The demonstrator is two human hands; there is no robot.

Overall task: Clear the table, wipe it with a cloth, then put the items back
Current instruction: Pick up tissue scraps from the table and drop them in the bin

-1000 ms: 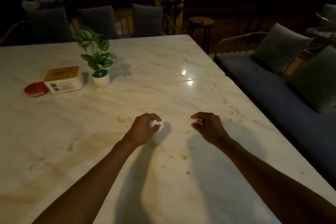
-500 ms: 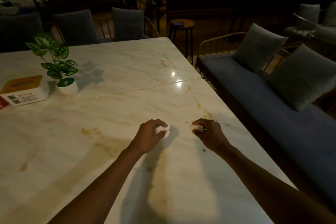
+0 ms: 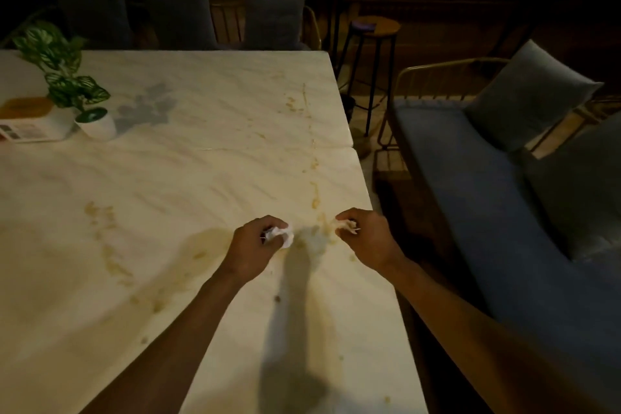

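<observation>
1. Curling round a crumpled white wad point(image 3: 281, 235), the left hand's point(image 3: 257, 247) fingers point(image 3: 268, 223) hold it closed in the fist, just above the bench point(image 3: 168, 178).
2. Pinching a smaller white scrap point(image 3: 346, 226), the right hand's point(image 3: 366, 242) fingers point(image 3: 349, 215) are bent tight round it; a thin sliver juts from the pinch, too small to name.
3. Both hands sit near the bench's right edge, close together but apart, over a patch of brownish smears point(image 3: 316, 198).
4. Further left, well apart from the hands, stand a potted plant point(image 3: 95, 123) and a box point(image 3: 33, 126) just beside it. These look like the items yet to be cleared, so the task seems early.
5. Risks from here, as I judge them:
   - The scrap in the right hand is held by little; a loose pinch could drop it over the edge onto the floor.
   - Wiping with both hands full would smear the stains rather than lift them.
   - Dim light may hide faint marks, leaving patches missed.
   - The plant is top-heavy; a careless lift could tip it.
</observation>
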